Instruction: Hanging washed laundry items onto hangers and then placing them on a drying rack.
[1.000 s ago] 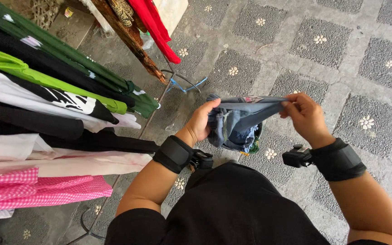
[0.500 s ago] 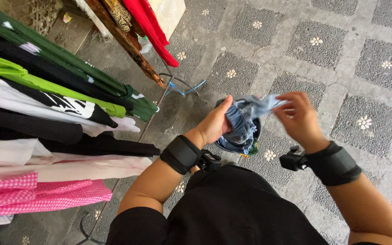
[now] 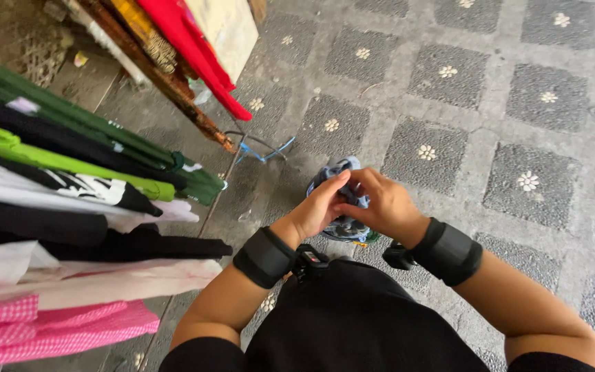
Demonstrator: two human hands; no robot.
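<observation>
Bunching soft blue cloth [image 3: 342,200] into a wad: left hand [image 3: 317,210] and right hand [image 3: 381,205] both clamped on it, mid-scene over pebbled stone floor [image 3: 518,124]; hanging shirts [image 3: 70,179] left.

hanging shirts [image 3: 70,179] | red cloth [image 3: 194,48] | wire hanger [image 3: 259,148] | flower-patterned paving [image 3: 490,103]

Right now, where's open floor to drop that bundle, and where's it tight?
Free: the paved floor right of and beyond both hands, bare flower-patterned tiles. A narrower strip lies between the hanging shirts and the blue cloth bundle. Crowded: the left side, packed with shirts; the top left, with the wooden frame and the red cloth; a blue wire hanger lies below them.
</observation>
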